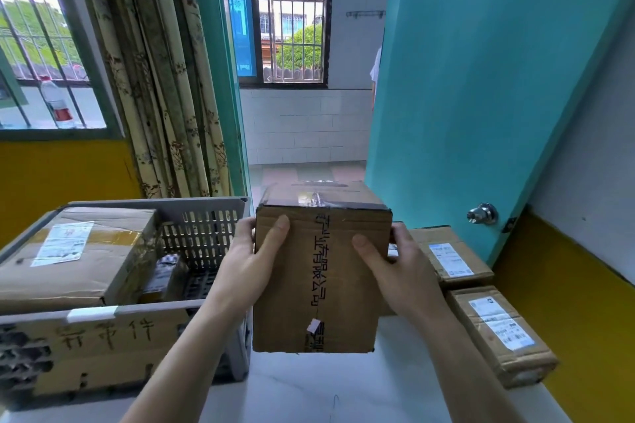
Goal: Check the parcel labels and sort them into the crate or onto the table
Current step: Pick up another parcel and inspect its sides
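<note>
Above the white table [309, 391], between the crate and the table's right edge, both hands grip a taped cardboard parcel [319, 282] clear of the surface. The left hand [247, 268] clasps its left side, the right hand [402, 271] its right, thumbs lying across the near face. The grey crate [206, 213] at the left edge holds a large labelled box [75, 254]. Two labelled parcels [498, 330] lie along the right edge.
</note>
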`<act>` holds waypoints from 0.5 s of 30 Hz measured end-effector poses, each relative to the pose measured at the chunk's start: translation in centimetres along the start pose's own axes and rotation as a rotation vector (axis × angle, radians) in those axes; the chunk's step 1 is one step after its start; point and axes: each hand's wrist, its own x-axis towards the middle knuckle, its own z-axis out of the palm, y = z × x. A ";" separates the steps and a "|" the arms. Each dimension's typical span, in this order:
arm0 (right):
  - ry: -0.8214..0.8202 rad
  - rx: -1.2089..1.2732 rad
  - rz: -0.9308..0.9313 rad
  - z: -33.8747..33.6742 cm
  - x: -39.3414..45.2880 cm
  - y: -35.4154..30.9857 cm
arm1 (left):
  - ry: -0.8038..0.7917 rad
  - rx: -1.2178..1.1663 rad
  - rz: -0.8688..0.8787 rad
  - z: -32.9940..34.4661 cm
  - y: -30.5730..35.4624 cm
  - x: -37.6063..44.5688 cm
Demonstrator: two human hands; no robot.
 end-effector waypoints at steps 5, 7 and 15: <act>-0.041 0.032 0.093 0.0 0.2 -0.9 | 0.031 -0.004 -0.127 0.2 0.7 0.5; -0.005 -0.006 0.134 -0.1 0.6 -1.2 | 0.019 -0.005 -0.131 0.3 0.3 0.2; -0.003 0.050 0.186 -0.7 1.0 -0.2 | -0.042 -0.031 -0.113 0.0 -0.2 0.7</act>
